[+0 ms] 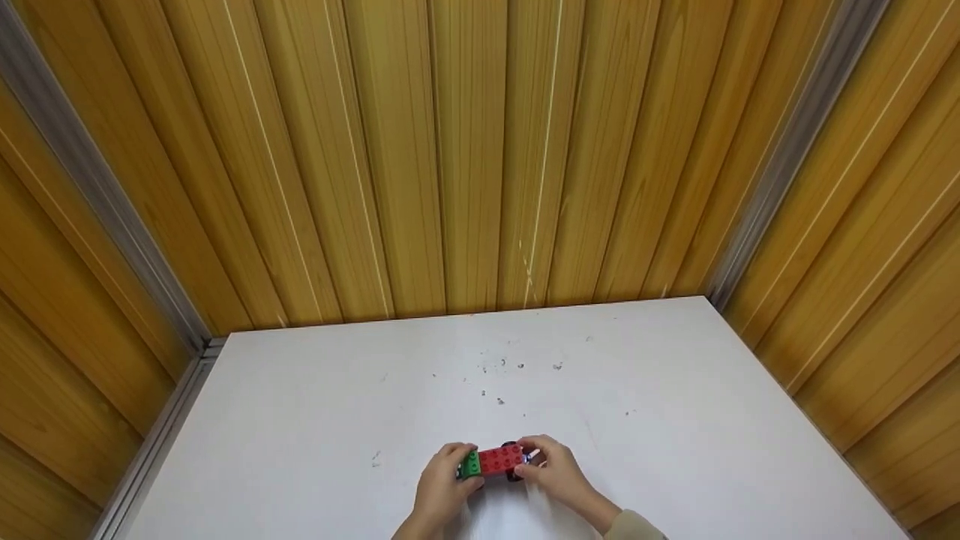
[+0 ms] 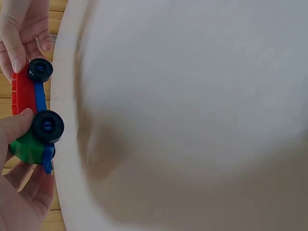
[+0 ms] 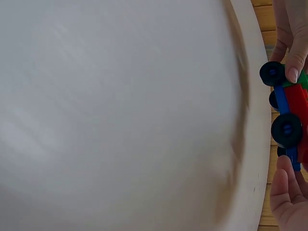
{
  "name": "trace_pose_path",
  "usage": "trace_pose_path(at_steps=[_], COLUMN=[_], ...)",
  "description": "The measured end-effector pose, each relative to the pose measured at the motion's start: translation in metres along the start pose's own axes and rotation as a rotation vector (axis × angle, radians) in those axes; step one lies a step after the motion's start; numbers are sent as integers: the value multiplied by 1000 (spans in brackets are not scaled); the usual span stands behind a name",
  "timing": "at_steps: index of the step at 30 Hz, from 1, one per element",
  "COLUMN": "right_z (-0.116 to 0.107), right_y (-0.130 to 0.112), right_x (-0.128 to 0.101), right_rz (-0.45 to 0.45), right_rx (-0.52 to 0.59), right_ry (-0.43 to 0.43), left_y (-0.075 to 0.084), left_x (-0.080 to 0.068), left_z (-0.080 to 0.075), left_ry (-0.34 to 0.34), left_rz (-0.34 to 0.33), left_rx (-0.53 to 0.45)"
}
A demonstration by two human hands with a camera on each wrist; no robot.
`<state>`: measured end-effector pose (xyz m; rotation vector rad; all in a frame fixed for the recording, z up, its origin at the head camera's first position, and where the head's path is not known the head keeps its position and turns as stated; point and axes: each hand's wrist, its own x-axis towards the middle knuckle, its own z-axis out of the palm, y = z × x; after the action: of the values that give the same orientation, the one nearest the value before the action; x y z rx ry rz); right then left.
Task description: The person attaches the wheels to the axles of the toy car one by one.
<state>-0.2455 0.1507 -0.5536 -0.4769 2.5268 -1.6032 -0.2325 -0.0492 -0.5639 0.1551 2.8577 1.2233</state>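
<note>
A toy car (image 1: 500,460) built from blocks is held between both hands just over the white table. It has a studded red brick (image 1: 495,459), a green brick (image 1: 471,463) at the left end, a blue base (image 2: 40,96) and black wheels (image 3: 287,130). My left hand (image 1: 444,484) grips the green end, its thumb on the near side and fingers on the far side. At the other end, my right hand (image 1: 556,474) pinches the red brick and blue base between thumb and fingers. Palms and fingers partly hide both ends.
The white table (image 1: 315,420) spreads under the hands, with small dark marks (image 1: 501,400) on its surface. Wood-patterned panels (image 1: 465,150) surround it at the back and sides. Grey metal posts (image 1: 780,180) stand at the back corners.
</note>
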Motion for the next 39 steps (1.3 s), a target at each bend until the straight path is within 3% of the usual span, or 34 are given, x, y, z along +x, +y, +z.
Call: trace_pose_path(at_steps=[12,17,29,39], right_z=[-6,-9,-12,-10], right_y=[23,33,41,44], right_x=[22,30,38,37], right_rz=[-20,-15,59,108], right_rx=[-75,-100,-59,5], right_ry=[68,79,54,36], left_y=[11,14,18,17], left_x=[25,33,41,41], left_z=[16,22,30,31], left_ry=[125,165,177,148], left_rz=[81,99,17,19], left_rx=[100,98,81,90])
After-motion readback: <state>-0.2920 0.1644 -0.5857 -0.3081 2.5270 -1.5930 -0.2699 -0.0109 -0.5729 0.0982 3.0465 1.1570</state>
